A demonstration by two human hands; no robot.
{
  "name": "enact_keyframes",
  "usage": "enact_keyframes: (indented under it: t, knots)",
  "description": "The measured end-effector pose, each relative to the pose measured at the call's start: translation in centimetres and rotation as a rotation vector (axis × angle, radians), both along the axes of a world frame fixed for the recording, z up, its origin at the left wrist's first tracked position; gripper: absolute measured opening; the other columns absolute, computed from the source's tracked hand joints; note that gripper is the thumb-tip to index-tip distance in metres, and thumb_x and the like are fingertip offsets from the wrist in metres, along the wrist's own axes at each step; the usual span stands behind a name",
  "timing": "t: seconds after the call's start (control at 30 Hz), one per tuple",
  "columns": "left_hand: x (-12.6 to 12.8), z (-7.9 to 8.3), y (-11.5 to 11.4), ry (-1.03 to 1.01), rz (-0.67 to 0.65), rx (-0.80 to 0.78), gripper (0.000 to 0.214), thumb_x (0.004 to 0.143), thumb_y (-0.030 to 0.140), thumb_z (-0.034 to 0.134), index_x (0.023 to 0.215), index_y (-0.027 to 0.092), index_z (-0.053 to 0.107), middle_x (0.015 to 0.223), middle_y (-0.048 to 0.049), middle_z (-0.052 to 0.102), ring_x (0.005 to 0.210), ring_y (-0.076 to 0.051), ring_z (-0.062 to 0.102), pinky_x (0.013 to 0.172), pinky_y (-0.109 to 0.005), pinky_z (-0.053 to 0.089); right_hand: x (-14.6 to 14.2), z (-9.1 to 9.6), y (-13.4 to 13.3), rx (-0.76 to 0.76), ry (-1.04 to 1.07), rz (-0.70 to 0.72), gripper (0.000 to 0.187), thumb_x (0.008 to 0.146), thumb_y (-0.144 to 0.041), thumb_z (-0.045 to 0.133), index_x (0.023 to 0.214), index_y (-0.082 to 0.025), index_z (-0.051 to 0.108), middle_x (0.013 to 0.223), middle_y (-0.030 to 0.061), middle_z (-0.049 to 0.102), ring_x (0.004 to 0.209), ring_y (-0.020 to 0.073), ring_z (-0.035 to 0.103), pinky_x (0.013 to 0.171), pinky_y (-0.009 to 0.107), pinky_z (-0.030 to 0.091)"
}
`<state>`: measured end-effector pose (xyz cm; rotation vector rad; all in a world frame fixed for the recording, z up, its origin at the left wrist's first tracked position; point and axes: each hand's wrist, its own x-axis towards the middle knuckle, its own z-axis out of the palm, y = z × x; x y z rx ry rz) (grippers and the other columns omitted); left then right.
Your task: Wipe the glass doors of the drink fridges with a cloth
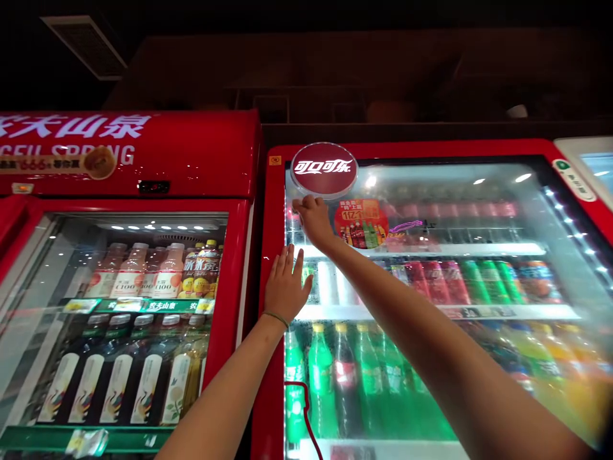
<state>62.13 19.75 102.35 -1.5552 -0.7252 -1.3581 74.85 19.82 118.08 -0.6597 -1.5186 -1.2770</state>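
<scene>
My left hand [286,284] lies flat, fingers spread, over the left edge of the glass door of a red drinks fridge [274,319], with a thin band around its wrist. Higher up, my right hand [315,220] is against the glass with its fingers curled together; whatever they pinch, if anything, is hidden. Just above it is a round dark-red sign [325,171] with white lettering. A round red-orange sticker [360,223] showing bottles is on the glass to the right of that hand.
Behind the glass stand cans [435,282] and green bottles [322,364] on lit shelves. A second red fridge [201,153] with bottled drinks [129,271] is on the left. A pale cabinet [582,150] adjoins at the right. A vent [86,48] hangs overhead.
</scene>
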Motion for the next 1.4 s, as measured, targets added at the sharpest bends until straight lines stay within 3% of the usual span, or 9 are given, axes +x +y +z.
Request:
enact_keyframes:
  t: [0.17,0.33,0.53,0.7,0.9,1.03,1.13,1.27,1.4]
  knots:
    - [0.1,-0.1,-0.1,0.002,0.021,-0.017,0.061,0.102,0.039,0.050,0.157,0.015,0.041,0.167,-0.0171,0.034,0.158,-0.032,0.028,0.129,-0.056,0.028,0.8,1.7,0.5,-0.043,-0.232,0.073,0.038,0.106,-0.019,0.045,0.134,-0.025,0.069,0.118,0.0095,0.064,0.106,0.0256,0.048,0.093,0.040,0.047]
    - [0.2,-0.1,-0.3,0.013,0.031,-0.034,0.061,0.103,0.040,0.049,0.158,0.015,0.040,0.168,-0.0171,0.031,0.159,-0.032,0.025,0.129,-0.056,0.027,0.0,1.4,0.7,-0.058,0.081,0.162,0.039,0.107,-0.021,0.041,0.130,-0.023,0.072,0.117,0.0120,0.063,0.108,0.0288,0.048,0.094,0.046,0.048]
    - [0.2,-0.1,-0.3,0.009,0.035,-0.026,0.061,0.102,0.038,0.052,0.157,0.015,0.042,0.167,-0.0171,0.035,0.158,-0.032,0.029,0.129,-0.055,0.029,3.1,0.1,0.6,-0.040,-0.228,0.163,0.034,0.106,-0.021,0.047,0.129,-0.022,0.072,0.116,0.0103,0.066,0.105,0.0252,0.053,0.097,0.041,0.047]
    - [0.4,-0.1,-1.0,0.011,0.181,-0.034,0.059,0.105,0.039,0.045,0.158,0.014,0.040,0.168,-0.0154,0.032,0.159,-0.028,0.026,0.130,-0.050,0.029,3.7,0.7,1.5,0.043,0.110,0.174,0.034,0.105,-0.020,0.046,0.128,-0.020,0.070,0.117,0.0148,0.066,0.105,0.0291,0.054,0.092,0.045,0.048]
    - [0.4,-0.1,-1.5,0.026,0.220,-0.043,0.060,0.105,0.041,0.044,0.158,0.013,0.041,0.168,-0.0165,0.031,0.158,-0.030,0.028,0.130,-0.050,0.028,6.5,-2.5,1.8,0.000,-0.126,0.056,0.036,0.105,-0.026,0.050,0.135,-0.031,0.068,0.119,0.0103,0.065,0.106,0.0273,0.054,0.094,0.043,0.049]
    - [0.5,-0.1,-1.4,0.017,0.192,-0.029,0.059,0.105,0.040,0.045,0.157,0.012,0.043,0.167,-0.0180,0.034,0.157,-0.032,0.029,0.129,-0.051,0.029,10.7,-2.2,1.1,0.017,0.124,0.002,0.041,0.107,-0.028,0.042,0.139,-0.025,0.067,0.121,0.0149,0.063,0.109,0.0306,0.053,0.099,0.050,0.048]
    - [0.5,-0.1,-1.3,0.019,0.169,-0.018,0.060,0.105,0.039,0.047,0.157,0.011,0.043,0.167,-0.0185,0.034,0.157,-0.033,0.030,0.129,-0.052,0.030,9.4,-2.2,1.0,0.032,0.273,-0.023,0.046,0.107,-0.024,0.037,0.144,-0.025,0.063,0.128,0.0168,0.061,0.115,0.0329,0.051,0.102,0.055,0.044]
    - [0.3,-0.1,-1.2,0.022,0.133,-0.016,0.059,0.105,0.039,0.046,0.157,0.012,0.043,0.167,-0.0185,0.034,0.157,-0.033,0.030,0.129,-0.053,0.029,8.0,-5.0,0.7,-0.040,0.008,-0.097,0.047,0.107,-0.025,0.044,0.150,-0.037,0.056,0.136,0.0083,0.061,0.123,0.0292,0.050,0.106,0.046,0.043]
    - [0.1,-0.1,-1.0,0.033,0.111,-0.009,0.060,0.105,0.039,0.044,0.158,0.011,0.042,0.167,-0.0194,0.034,0.158,-0.033,0.028,0.129,-0.055,0.028,13.7,-6.2,-0.1,-0.079,0.033,-0.149,0.044,0.107,-0.032,0.043,0.147,-0.035,0.060,0.133,0.0097,0.064,0.121,0.0292,0.054,0.106,0.047,0.045]
